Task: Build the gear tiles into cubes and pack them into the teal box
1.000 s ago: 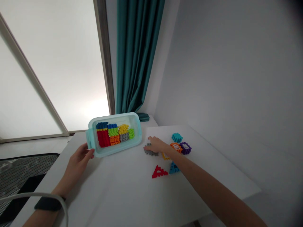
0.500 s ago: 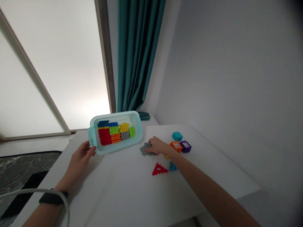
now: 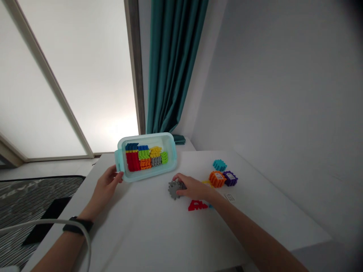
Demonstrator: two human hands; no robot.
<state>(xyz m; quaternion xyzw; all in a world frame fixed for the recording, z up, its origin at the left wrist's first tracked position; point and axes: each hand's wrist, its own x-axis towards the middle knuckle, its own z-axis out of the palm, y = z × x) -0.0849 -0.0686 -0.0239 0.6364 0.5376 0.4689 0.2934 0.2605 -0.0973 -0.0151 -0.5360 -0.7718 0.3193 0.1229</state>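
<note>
With fingers closed round its near left corner, my left hand (image 3: 108,184) holds the pale turquoise plastic box (image 3: 150,175). Inside the box, stacks of toothed building pieces stand in rows: red (image 3: 133,161), orange (image 3: 145,163), grey, yellow, blue and two greens. My right hand (image 3: 193,187) pinches grey gear-shaped building pieces (image 3: 174,190) between thumb and fingers, just in front of the box; how many is unclear. Beside that hand lies a red triangular piece (image 3: 197,205). A blue piece and a yellow piece (image 3: 208,183) are mostly hidden by my right hand and forearm.
Orange (image 3: 217,179) and purple (image 3: 230,178) stacks with white labels sit together on the white table (image 3: 141,226), with a turquoise stack (image 3: 219,164) behind. A white cable (image 3: 53,221) crosses my left forearm. The wall (image 3: 283,113) borders the right side.
My right hand has drawn the grey pieces nearer to me and tilted them up. A small white printed square now shows beside my right forearm. The view has turned slightly left.
</note>
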